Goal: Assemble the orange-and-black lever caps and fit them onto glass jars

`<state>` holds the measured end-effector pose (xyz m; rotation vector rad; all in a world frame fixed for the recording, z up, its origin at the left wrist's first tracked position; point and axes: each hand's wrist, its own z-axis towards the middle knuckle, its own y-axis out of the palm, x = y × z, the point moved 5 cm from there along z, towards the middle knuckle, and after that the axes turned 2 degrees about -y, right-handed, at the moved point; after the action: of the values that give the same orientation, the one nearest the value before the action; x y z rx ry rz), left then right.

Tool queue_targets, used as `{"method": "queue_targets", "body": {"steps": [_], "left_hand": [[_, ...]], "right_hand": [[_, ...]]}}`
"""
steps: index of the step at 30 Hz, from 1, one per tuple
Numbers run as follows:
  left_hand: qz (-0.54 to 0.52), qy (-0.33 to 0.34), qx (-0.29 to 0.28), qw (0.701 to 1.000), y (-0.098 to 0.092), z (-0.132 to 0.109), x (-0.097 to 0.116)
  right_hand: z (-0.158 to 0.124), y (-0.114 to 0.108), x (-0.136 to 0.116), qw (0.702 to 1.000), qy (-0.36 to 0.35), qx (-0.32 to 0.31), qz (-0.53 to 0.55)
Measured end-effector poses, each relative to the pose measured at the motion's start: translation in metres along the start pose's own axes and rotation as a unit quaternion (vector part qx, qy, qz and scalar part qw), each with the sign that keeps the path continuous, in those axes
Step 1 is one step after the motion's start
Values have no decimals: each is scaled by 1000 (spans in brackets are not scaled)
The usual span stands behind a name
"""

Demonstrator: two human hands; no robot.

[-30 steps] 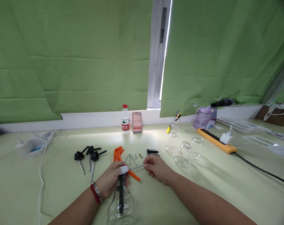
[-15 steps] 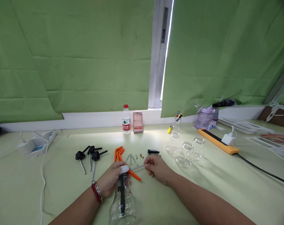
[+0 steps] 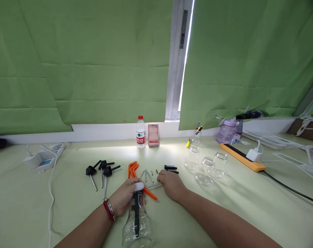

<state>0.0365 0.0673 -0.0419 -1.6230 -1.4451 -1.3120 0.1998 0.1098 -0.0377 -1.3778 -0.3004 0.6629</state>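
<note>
My left hand (image 3: pixel 125 194), with white tape on its thumb, is wrapped round the neck of a clear glass bottle (image 3: pixel 137 224) that has a black part (image 3: pixel 136 215) inside. An orange handle (image 3: pixel 149 193) sticks out at the bottle's top beside the thumb. My right hand (image 3: pixel 173 184) pinches the right end of a thin metal rod (image 3: pixel 154 185), whose left end reaches the bottle's top; the fingers partly hide the grip. Beyond the hands lie more orange handles (image 3: pixel 132 167), metal pins (image 3: pixel 146 175), small brass pieces and black spring parts (image 3: pixel 170 167).
Black caps with rods (image 3: pixel 107 171) lie at the left, near a white power strip (image 3: pixel 44 160). Glass jars (image 3: pixel 208 162) and an orange power strip (image 3: pixel 241 158) are at the right. A water bottle (image 3: pixel 141 132) and a pink box (image 3: pixel 153 135) stand behind.
The whole view has shifted slightly, so things appear a little further right. My right hand has turned over somewhat at the rod's end, its fingers curled lower. My left hand keeps its hold.
</note>
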Motion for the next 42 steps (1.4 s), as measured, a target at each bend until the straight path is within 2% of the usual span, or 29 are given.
{"method": "queue_targets", "body": {"steps": [7,11,16,18,21,25,33,37,42], "left_hand": [[8,-1,-2,1000,1,-1,1],[12,-4,-11,1000,1,-1,1],[13,-1,-16,1000,0,1,-1],[15,-4,-14,1000,0,1,0],[13,-6,-13,1000,2,-1,1],[10,-8,-9,1000,3,-2,3],[13,-14,-16,1000,3,-2,3],[20,-14,-20,1000,3,-2,3],[33,-11,-18,999,2,-1,3]], "right_hand": [[13,0,1,999,16,-4,-34],[12,-7,11,998,41,28,-33],[6,-17,34,992,76,97,-21],[7,-11,43,992,97,86,-9],[9,5,51,992,122,24,11],[10,10,54,996,90,-9,22],[0,-5,72,998,-3,-52,30],[-2,-6,74,998,-14,-59,29],[-1,-8,68,999,-14,-39,22]]}}
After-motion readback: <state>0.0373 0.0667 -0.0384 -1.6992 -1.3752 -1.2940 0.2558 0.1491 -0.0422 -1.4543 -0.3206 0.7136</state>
